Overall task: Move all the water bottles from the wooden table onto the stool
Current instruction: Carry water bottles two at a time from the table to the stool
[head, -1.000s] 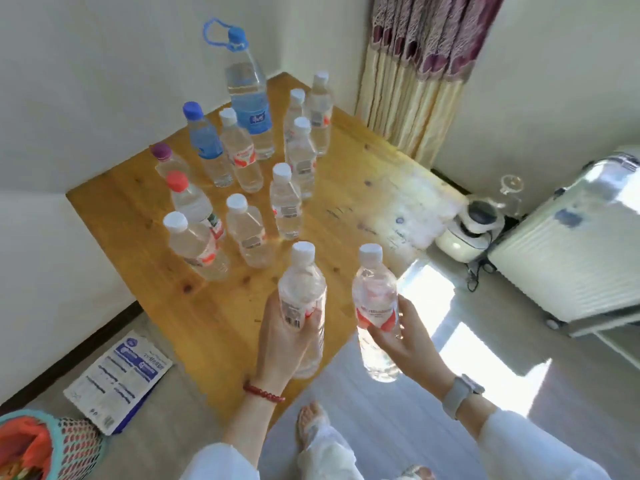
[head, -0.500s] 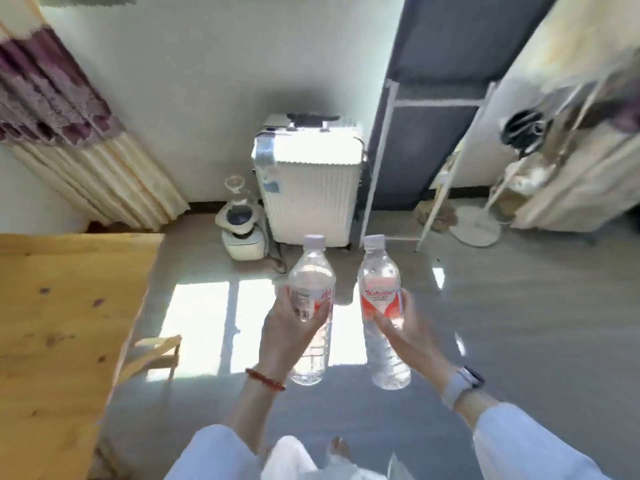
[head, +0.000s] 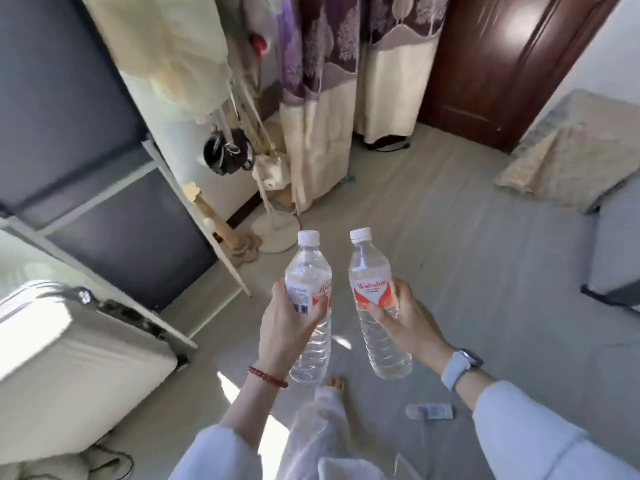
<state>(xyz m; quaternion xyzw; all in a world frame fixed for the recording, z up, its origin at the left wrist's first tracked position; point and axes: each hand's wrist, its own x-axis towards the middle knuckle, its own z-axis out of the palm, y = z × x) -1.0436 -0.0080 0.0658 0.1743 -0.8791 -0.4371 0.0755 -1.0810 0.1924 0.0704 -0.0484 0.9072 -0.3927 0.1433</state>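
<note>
Left hand (head: 289,327) & right hand (head: 403,315) each wrap a bottle, at 11 (head: 309,292) & 1 (head: 372,292). No stool seen; walking w/ both full, one could slip.

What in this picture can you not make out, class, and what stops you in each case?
- Stool and wooden table: neither shows in the head view.
- Left bottle: the left hand covers part of its label.
- Right bottle: the small print under the brand is too small to read; the right hand covers its far side.
- Small packet on the floor: too blurred to identify.
</note>
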